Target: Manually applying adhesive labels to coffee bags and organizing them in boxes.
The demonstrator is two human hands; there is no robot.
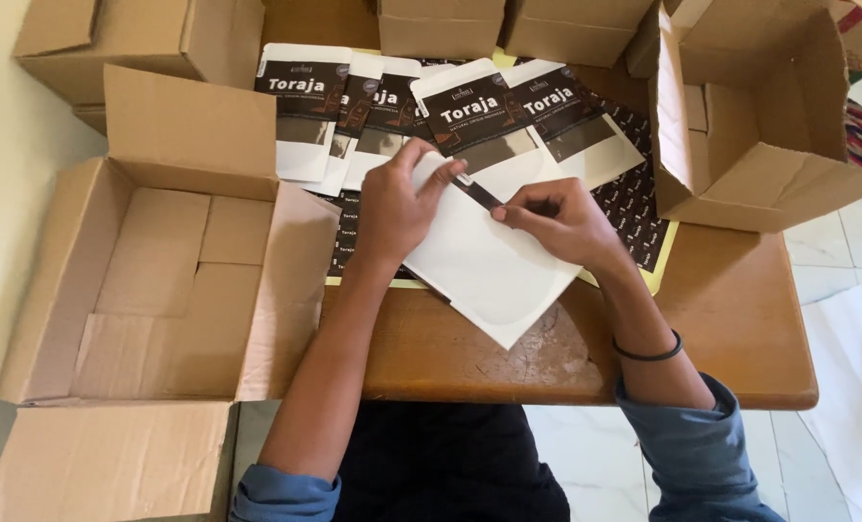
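Observation:
A blank white pouch lies tilted on the wooden table in front of me. My left hand presses on the pouch's upper left part, fingertips at one end of a small dark sticker strip. My right hand pinches the strip's other end against the pouch. Beyond my hands, several white pouches with black labels are fanned out in a row. A sheet of black stickers on yellow backing lies under them.
An open cardboard box with flat cardboard pieces inside sits at the left. Another open box lies on its side at the right. Closed cardboard boxes line the table's far edge. White tiled floor shows at the right.

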